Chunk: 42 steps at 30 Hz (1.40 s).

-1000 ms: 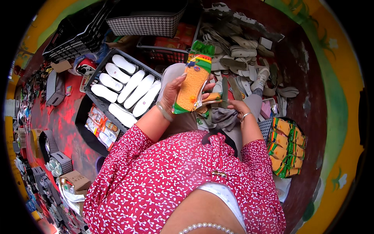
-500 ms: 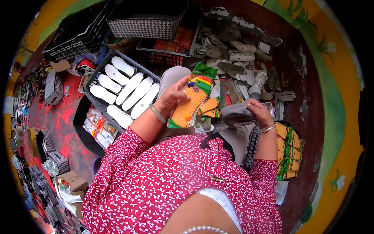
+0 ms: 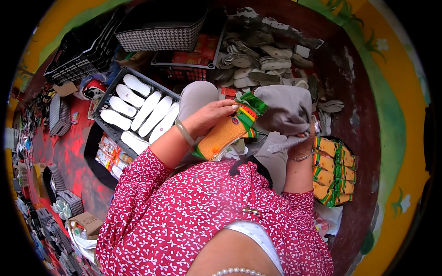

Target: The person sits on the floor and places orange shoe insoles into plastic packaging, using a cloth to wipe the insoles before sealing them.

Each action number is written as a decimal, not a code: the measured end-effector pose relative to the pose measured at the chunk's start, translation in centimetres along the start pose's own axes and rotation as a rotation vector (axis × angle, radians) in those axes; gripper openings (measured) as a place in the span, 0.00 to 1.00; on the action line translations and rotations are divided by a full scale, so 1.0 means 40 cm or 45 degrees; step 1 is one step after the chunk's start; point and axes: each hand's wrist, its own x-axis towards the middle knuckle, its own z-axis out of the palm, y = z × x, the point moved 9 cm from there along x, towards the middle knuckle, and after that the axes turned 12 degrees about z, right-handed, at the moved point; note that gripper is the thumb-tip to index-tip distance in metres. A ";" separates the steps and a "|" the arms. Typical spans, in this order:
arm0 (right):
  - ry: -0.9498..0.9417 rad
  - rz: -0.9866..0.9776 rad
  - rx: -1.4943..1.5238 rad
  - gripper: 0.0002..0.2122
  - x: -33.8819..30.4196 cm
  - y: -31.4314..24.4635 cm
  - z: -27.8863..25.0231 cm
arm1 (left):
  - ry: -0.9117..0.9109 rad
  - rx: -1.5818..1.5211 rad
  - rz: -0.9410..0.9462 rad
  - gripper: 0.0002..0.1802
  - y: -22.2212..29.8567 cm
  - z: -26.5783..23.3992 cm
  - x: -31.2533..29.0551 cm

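My left hand [image 3: 214,115] pinches the upper end of a clear packet with a green printed top; inside lies a yellow-orange, rough-textured insole [image 3: 223,137]. The packet tilts, its lower end near my lap. A soft grey cloth [image 3: 283,108] hangs bunched from my right hand [image 3: 301,146], whose fingers close on its lower edge and are partly hidden by it. Cloth and packet are close side by side above my legs. Beyond the cloth is a loose heap of grey and beige insoles [image 3: 276,64].
A dark crate [image 3: 99,108] of white insoles stands at the left. More yellow insole packets [image 3: 324,161] are stacked at the right. At the back are a houndstooth basket [image 3: 161,37] and black crates [image 3: 83,55]. My left knee [image 3: 198,94] rises between the crate and the heap.
The grey cloth has come up and spread wider, with my right hand now lower behind it. My left hand has shifted its hold to the packet's upper end, and the packet is a little lower.
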 end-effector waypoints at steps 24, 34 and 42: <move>-0.266 0.269 -0.248 0.44 -0.009 0.126 0.060 | -0.418 1.063 0.180 0.18 0.024 0.114 0.029; -0.205 0.200 -0.961 0.14 -0.004 0.204 0.054 | -0.687 1.285 -0.032 0.14 -0.016 0.140 0.018; -0.049 -0.428 -1.487 0.05 -0.050 0.158 0.074 | -0.590 0.847 -0.228 0.13 -0.058 0.133 -0.024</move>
